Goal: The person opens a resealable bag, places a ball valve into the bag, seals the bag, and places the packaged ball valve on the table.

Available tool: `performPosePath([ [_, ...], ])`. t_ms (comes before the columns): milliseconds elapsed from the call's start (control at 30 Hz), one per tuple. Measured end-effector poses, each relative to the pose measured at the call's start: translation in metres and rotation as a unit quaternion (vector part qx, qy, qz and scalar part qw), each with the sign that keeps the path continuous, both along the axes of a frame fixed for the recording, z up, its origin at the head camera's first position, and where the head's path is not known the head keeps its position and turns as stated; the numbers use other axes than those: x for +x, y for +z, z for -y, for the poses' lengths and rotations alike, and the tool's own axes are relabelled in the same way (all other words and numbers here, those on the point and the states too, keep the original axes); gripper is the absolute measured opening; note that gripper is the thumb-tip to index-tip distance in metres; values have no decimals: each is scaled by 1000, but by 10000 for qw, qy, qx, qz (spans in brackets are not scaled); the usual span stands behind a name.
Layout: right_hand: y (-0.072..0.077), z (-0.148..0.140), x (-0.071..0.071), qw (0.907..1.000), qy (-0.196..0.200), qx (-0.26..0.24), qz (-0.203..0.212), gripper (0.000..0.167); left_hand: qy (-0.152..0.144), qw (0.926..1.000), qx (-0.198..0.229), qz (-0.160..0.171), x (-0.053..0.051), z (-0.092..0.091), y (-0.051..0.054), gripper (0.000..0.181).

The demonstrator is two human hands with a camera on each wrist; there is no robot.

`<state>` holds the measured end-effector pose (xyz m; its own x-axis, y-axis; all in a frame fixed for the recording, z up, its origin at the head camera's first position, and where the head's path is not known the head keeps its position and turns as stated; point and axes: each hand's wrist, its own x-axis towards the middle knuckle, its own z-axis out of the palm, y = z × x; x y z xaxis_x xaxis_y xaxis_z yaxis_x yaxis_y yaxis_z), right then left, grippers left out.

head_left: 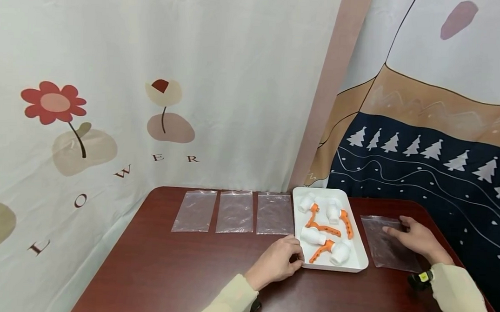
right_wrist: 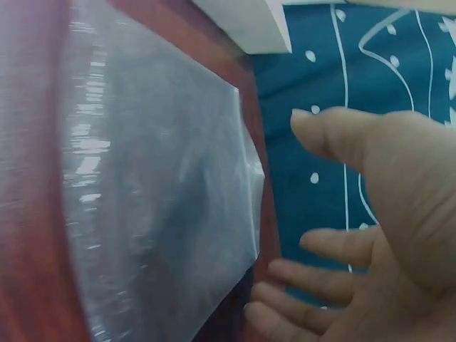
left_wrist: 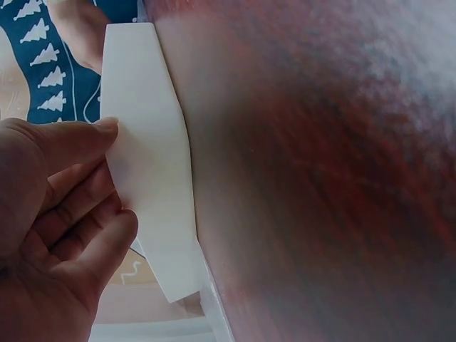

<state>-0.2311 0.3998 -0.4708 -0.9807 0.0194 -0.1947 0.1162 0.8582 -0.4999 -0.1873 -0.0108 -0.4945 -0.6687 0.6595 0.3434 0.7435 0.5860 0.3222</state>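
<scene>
A white tray holds several white ball valves with orange lever handles. My left hand is at the tray's near left corner. In the left wrist view its thumb and curled fingers pinch the edge of the tray. To the tray's right lies a clear zip bag, flat on the table. Over that bag's right part is my right hand, fingers spread and relaxed. The right wrist view shows nothing in its grasp, with the bag apart from the fingertips.
Three more clear zip bags lie in a row along the back of the dark red table, left of the tray. A pale printed curtain hangs behind the table, and a dark tree-patterned cloth hangs behind and to the right.
</scene>
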Motion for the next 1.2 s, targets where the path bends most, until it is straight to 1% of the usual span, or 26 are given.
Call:
performPosePath([
  [167, 4, -6, -11, 9965, -394, -496, 538, 110, 11, 10000, 59, 79, 1, 2, 0, 12],
  [267, 5, -6, -16, 9942, -572, -557, 721, 111, 34, 9998, 100, 140, 1, 3, 0, 12],
  [300, 6, -5, -17, 9939, -631, -536, 729, 108, 39, 9998, 108, 154, 1, 3, 0, 12],
  [400, 3, -2, -21, 9936, -816, -313, 712, 84, 52, 9997, 114, 189, 0, 3, 0, 11],
  [433, 3, 0, -22, 9937, -884, -212, 657, 79, 63, 9997, 105, 195, 0, 3, 0, 11],
  [533, -1, 5, -27, 9915, -1148, 102, 606, 70, 95, 9997, 69, 216, 0, 4, 1, 10],
  [633, -2, 11, -31, 9876, -1399, 326, 628, 80, 106, 9996, 59, 253, 0, 3, 1, 10],
  [733, -3, 15, -33, 9843, -1583, 401, 663, 80, 111, 9995, 70, 296, 0, 3, 1, 10],
  [867, -4, 15, -32, 9831, -1701, 296, 609, 77, 107, 9994, 101, 301, 0, 2, 1, 10],
  [1033, -6, 8, -27, 9810, -1830, 161, 625, 67, -6, 9993, 121, 344, 1, -1, 1, 11],
  [1200, -9, 4, -26, 9807, -1872, 28, 562, 70, -42, 9992, 162, 354, 0, -2, 0, 11],
])
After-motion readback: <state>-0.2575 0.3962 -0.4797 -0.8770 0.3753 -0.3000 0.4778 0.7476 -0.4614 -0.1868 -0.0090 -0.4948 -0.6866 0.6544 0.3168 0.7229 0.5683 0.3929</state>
